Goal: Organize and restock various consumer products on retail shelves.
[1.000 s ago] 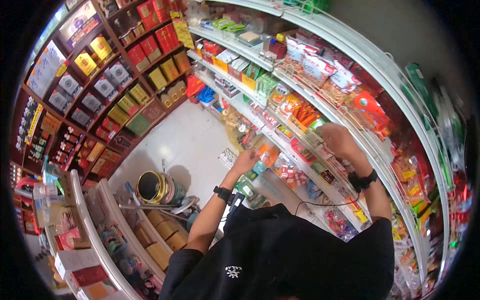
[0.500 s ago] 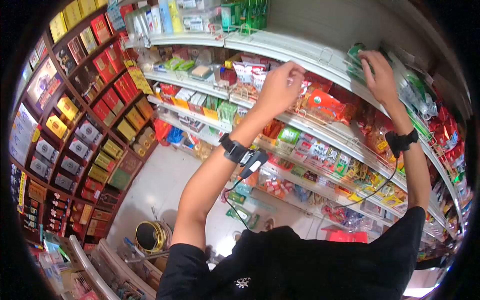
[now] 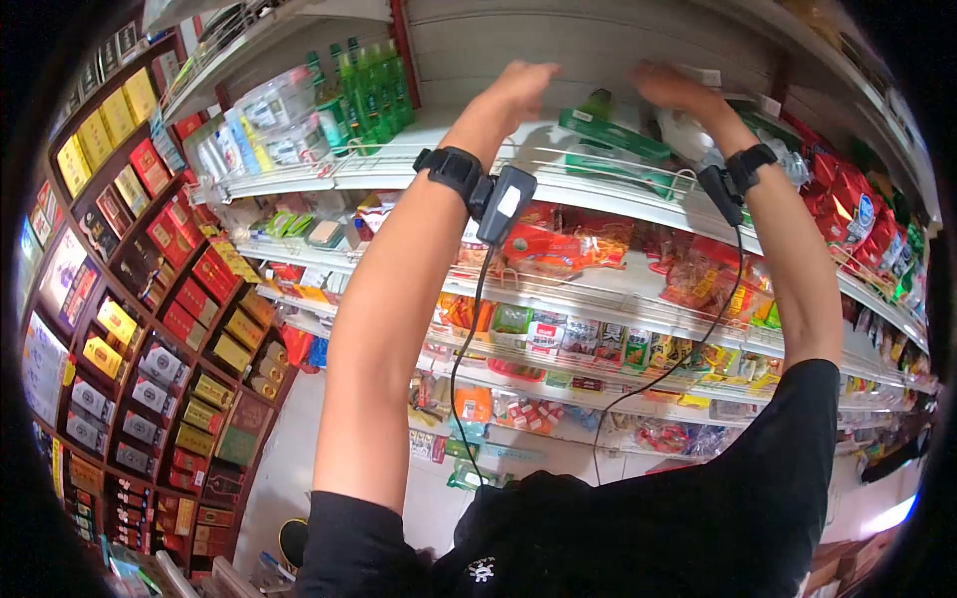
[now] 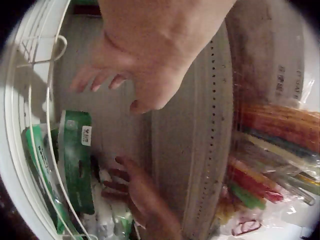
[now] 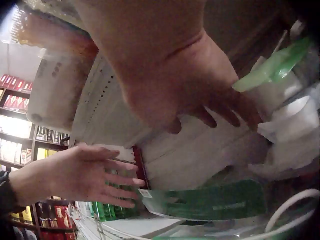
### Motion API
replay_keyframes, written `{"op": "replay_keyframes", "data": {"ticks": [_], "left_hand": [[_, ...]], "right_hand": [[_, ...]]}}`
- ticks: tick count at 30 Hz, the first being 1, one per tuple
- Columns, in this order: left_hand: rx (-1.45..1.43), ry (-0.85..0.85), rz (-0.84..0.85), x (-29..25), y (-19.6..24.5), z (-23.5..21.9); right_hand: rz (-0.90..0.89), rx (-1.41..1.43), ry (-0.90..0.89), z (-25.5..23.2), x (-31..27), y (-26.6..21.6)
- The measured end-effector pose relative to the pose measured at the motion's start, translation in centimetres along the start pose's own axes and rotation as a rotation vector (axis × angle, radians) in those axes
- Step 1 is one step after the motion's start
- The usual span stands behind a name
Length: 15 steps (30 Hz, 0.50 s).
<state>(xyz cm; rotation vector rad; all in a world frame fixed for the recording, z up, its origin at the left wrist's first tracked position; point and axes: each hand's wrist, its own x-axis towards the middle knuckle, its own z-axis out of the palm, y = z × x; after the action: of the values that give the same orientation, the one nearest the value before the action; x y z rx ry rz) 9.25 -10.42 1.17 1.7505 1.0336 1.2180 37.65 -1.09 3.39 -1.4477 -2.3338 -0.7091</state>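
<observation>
Both hands reach over the upper white shelf [image 3: 399,164]. My left hand [image 3: 511,92] is above the shelf, left of a green package [image 3: 616,135], its fingers spread and holding nothing in the left wrist view. My right hand [image 3: 678,88] hovers behind and right of that package, beside white plastic bags [image 3: 686,135]. In the right wrist view the right hand [image 5: 185,85] has its fingers apart, their tips near white plastic [image 5: 290,120]; contact cannot be told. The green package [image 5: 205,202] lies below the two hands in that view, and the left hand [image 5: 80,172] is empty.
Green bottles [image 3: 369,95] and clear containers [image 3: 279,115] stand on the shelf's left part. A wire rail [image 3: 558,159] runs along its front edge. Red snack bags [image 3: 847,204] fill the right end. Lower shelves hold packets [image 3: 588,339]; boxed goods [image 3: 184,309] line the left wall.
Both hands have risen from the lower shelves to the top one, the left from beside the orange snack bag. The view has tilted up, bringing the bottles and back panel into sight.
</observation>
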Motion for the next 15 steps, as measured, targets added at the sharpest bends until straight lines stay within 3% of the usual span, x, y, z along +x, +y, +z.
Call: {"op": "replay_keyframes", "data": {"ticks": [2, 3, 6, 7, 8, 10, 11, 15], "left_hand": [[0.009, -0.096, -0.181, 2.7, -1.7, 1.0], [-0.02, -0.187, -0.304, 4.6, -2.5, 1.4], [-0.116, -0.234, -0.38, 6.2, -4.4, 2.1], [-0.205, -0.182, -0.529, 6.8, -4.6, 2.6], [-0.203, -0.188, -0.525, 7.4, -4.9, 2.7], [-0.4, -0.31, -0.667, 8.4, -5.2, 2.6], [-0.309, -0.355, -0.462, 7.5, -4.9, 2.9], [-0.265, -0.334, -0.445, 7.5, -4.8, 4.6]], "right_hand": [[0.029, 0.045, -0.054, -1.4, -1.4, -2.6], [0.047, 0.009, -0.211, -3.0, -2.4, -4.7], [0.132, 0.006, -0.605, -5.5, -3.5, -8.7], [0.14, 0.006, -0.604, -5.9, -4.2, -9.8], [0.119, 0.005, -0.63, -6.2, -5.0, -10.8], [0.106, 0.006, -0.654, -5.8, -5.7, -11.4], [0.087, -0.021, -0.582, -4.7, -5.9, -11.5], [-0.017, 0.047, -0.484, -2.8, -6.2, -10.5]]}}
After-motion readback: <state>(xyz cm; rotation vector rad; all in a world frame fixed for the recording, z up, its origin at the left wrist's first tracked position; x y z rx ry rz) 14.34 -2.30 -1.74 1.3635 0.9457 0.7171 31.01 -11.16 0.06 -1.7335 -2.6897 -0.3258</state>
